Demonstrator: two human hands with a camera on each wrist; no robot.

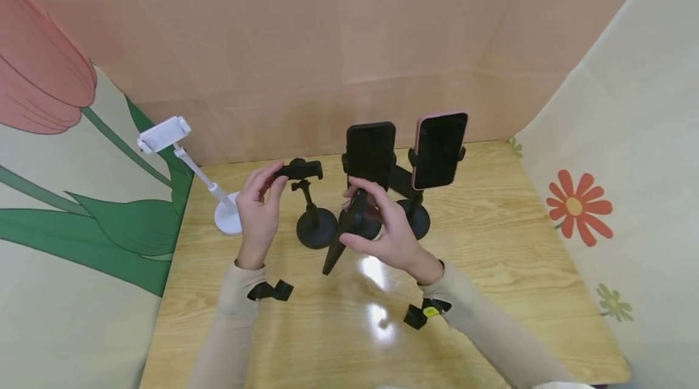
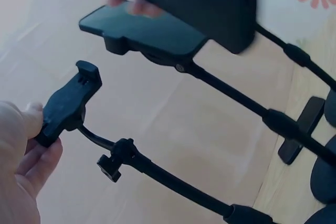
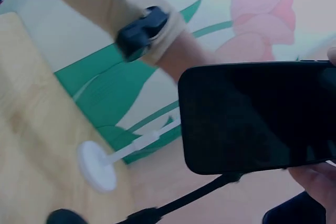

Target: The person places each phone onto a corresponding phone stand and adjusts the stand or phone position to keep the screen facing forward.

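Note:
My left hand (image 1: 259, 207) pinches the left end of the black clamp (image 1: 303, 169) of a phone stand, with the thumb on one side and fingers on the other. That clamp holds no phone; its round base (image 1: 317, 228) stands on the table. My right hand (image 1: 390, 234) grips a black phone (image 3: 252, 119) by its edges, seen nearly edge-on in the head view. It is in the air, right of the left hand's clamp and apart from it. In the left wrist view, the clamp (image 2: 71, 100) tilts toward the left fingers.
A second black stand holds a dark phone (image 1: 371, 152) behind my right hand. Further right, another holds a pink-edged phone (image 1: 440, 150). A white phone stand (image 1: 164, 134) rises at the left. A dark flat bar (image 2: 302, 129) shows near the stand bases. A peach cloth (image 1: 382, 31) hangs behind the table.

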